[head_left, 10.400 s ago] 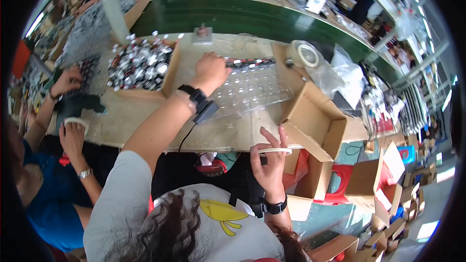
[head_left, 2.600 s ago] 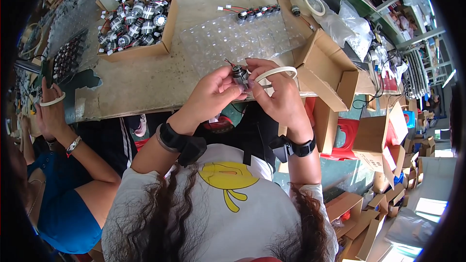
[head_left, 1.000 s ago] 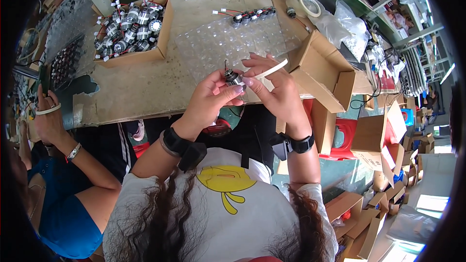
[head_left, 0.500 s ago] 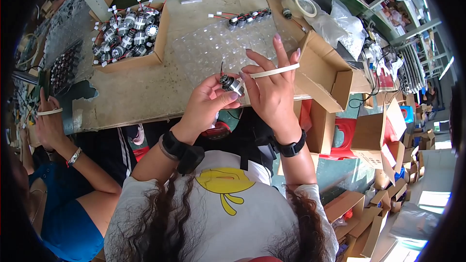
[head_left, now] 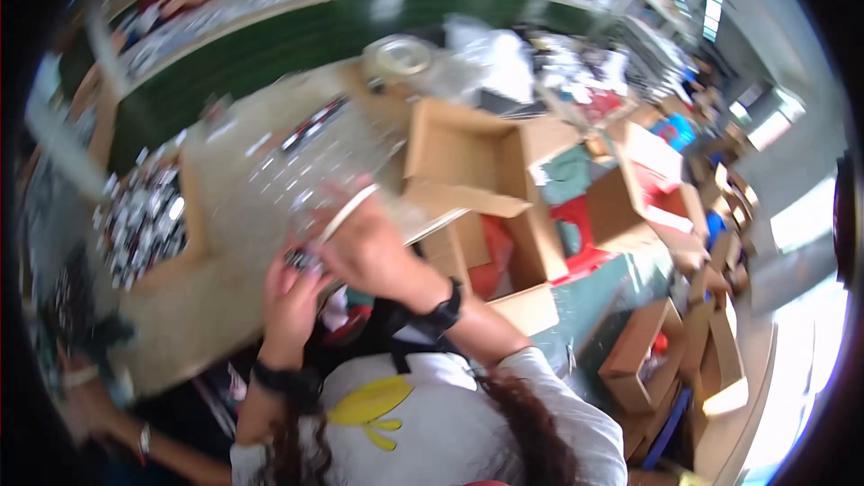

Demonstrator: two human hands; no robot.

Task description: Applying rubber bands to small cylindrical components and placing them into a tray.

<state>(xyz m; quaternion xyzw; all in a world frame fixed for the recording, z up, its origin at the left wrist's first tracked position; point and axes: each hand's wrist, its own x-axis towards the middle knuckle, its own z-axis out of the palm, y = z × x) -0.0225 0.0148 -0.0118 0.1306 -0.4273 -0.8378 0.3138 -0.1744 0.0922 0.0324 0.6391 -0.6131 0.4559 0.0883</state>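
Between the fingers of my left hand [head_left: 290,306] is a small black and silver cylindrical motor [head_left: 304,260], held above the table's front edge. My right hand [head_left: 364,238] reaches across from the right, close against the motor. Motion smears its fingers, so I cannot make out whether they grip it. A narrow white ring [head_left: 349,211] sits across the right hand at the fingers. Beyond my hands lies a clear bubble-wrap sheet [head_left: 297,175] with a row of similar motors [head_left: 315,121] at its far end. The whole view is blurred.
A carton full of motors [head_left: 144,216] stands at the left. Right of my hands are an open cardboard box [head_left: 468,148], a tape roll [head_left: 399,58] and clear plastic bags [head_left: 490,58]. A co-worker's hand [head_left: 85,396] is at the lower left. More cartons [head_left: 639,351] stand on the floor.
My view has swung to the right, so the table and its things sit farther left and the boxes show more. The motor is still in my left hand.
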